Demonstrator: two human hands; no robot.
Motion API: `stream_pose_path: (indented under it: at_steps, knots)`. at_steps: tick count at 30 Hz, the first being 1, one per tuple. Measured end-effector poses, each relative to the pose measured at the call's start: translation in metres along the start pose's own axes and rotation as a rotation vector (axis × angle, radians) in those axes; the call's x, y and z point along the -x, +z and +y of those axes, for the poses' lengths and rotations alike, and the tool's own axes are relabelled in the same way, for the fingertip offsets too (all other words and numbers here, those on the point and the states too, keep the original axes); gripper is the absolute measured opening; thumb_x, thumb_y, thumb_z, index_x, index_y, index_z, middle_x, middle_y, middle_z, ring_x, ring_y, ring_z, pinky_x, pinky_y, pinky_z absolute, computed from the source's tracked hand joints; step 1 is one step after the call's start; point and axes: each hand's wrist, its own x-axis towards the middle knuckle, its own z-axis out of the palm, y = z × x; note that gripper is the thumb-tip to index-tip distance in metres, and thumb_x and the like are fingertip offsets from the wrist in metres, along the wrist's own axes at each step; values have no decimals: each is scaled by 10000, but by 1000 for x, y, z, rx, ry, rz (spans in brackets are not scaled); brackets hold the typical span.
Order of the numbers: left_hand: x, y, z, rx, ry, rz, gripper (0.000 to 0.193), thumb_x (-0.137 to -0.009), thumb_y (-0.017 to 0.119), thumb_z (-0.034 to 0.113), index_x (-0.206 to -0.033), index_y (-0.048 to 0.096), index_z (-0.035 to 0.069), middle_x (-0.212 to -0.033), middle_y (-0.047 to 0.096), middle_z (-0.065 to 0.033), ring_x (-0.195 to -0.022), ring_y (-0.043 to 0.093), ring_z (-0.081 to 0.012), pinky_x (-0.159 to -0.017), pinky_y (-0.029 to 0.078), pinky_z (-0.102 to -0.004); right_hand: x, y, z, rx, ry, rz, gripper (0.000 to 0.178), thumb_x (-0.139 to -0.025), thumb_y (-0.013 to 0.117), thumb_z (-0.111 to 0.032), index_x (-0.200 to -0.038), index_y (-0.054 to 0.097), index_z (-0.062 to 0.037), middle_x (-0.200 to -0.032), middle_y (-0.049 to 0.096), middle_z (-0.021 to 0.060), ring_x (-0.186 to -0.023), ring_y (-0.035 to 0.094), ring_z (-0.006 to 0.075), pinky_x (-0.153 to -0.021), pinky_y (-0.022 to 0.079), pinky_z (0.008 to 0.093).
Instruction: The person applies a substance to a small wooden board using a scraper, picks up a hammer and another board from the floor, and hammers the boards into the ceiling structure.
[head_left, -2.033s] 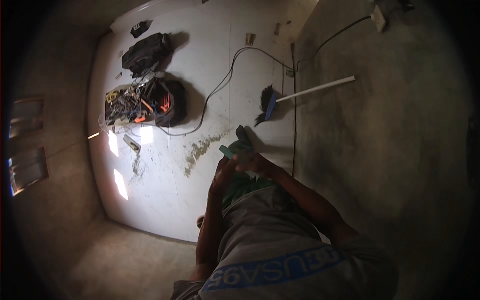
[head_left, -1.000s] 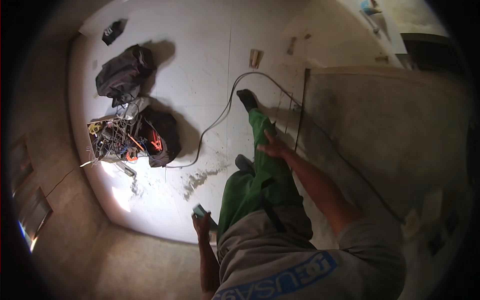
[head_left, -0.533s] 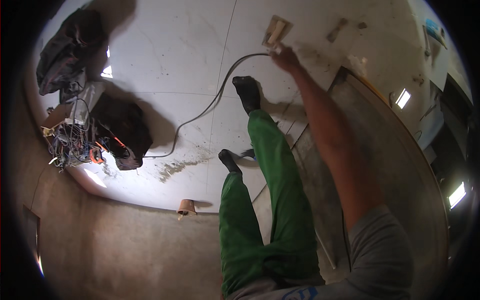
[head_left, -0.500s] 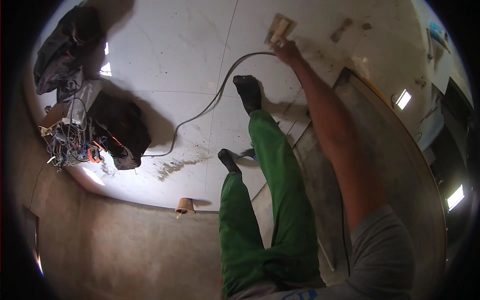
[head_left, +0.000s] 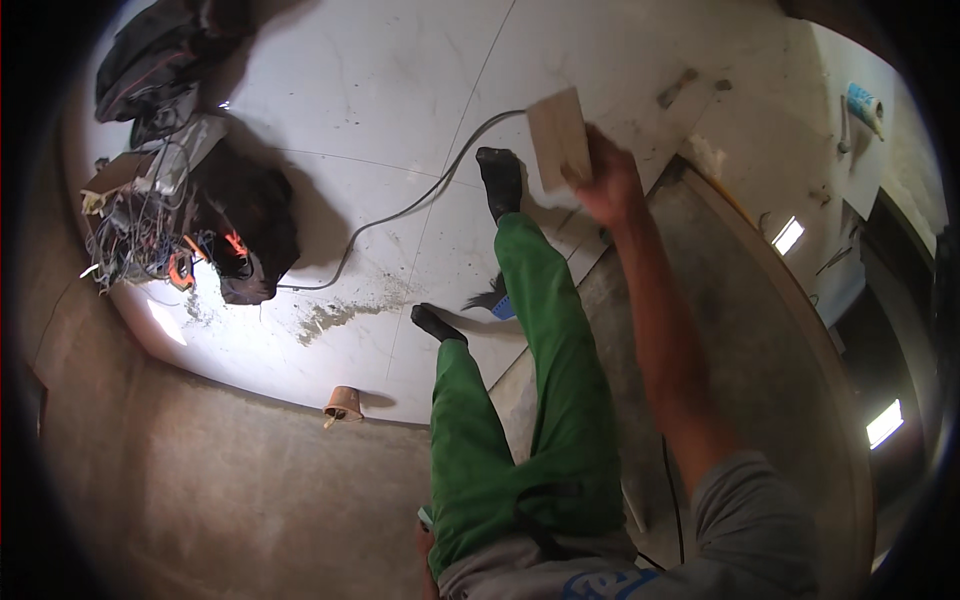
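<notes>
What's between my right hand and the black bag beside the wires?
Between your right hand, holding a flat tool, and the black bag, the head view shows your dark-socked right foot, then a dark cable on the pale floor.

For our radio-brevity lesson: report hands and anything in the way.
Right hand gripping flat rectangular board. Left hand partly hidden, holding pale-green object. Dark cable crossing floor near right foot.
</notes>
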Motion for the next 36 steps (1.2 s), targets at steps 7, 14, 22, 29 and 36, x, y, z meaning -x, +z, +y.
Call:
stream_pose_path:
  at_steps: [7, 14, 22, 29, 36]
  knots:
    - [-98, 6, -63, 289, 348, 190, 459, -964, 595, 468, -975, 681, 17, -828, 651, -122, -765, 638, -277, -667, 492, -464, 213, 161, 81, -22, -11, -237, 473, -1076, 511, -263, -1499, 494, -52, -1376, 638, 137, -1231, 655, 260, -1053, 537, 426]
    - [-85, -111, -1, 1345, 639, 49, 512, -959, 762, 314, -1342, 581, 27, -1021, 610, -48, -884, 614, -181, -771, 537, -360, 401, 274, 242, 320, -13, -234, 475, -1000, 662, -255, -1403, 501, -63, -1289, 651, 151, -1174, 672, 262, -968, 584, 434]
    - [8, -143, -74, 1058, 1284, -372, 599, -937, 808, 303, -1395, 563, 6, -1146, 683, -109, -1029, 667, -192, -774, 581, -343, 527, 311, 455, 671, -178, -36, 335, -908, 694, -40, -1216, 568, -81, -1024, 678, 74, -898, 693, 159, -769, 592, 298]
    - [6, -116, -160, 1034, 1384, -341, 665, -916, 807, 296, -1437, 526, -7, -1195, 663, -116, -1045, 663, -199, -772, 585, -345, 579, 289, 553, 1094, -424, 37, 300, -890, 705, -20, -1188, 680, -9, -990, 702, 76, -825, 686, 130, -706, 583, 286]
    - [-31, -117, -217, 1059, 1374, -674, 578, -969, 730, 301, -1423, 544, -4, -1214, 683, -132, -1100, 665, -210, -946, 553, -388, 630, 264, 592, 1410, -394, -110, 408, -860, 712, -82, -1258, 693, 4, -976, 722, 91, -815, 673, 136, -732, 569, 308]
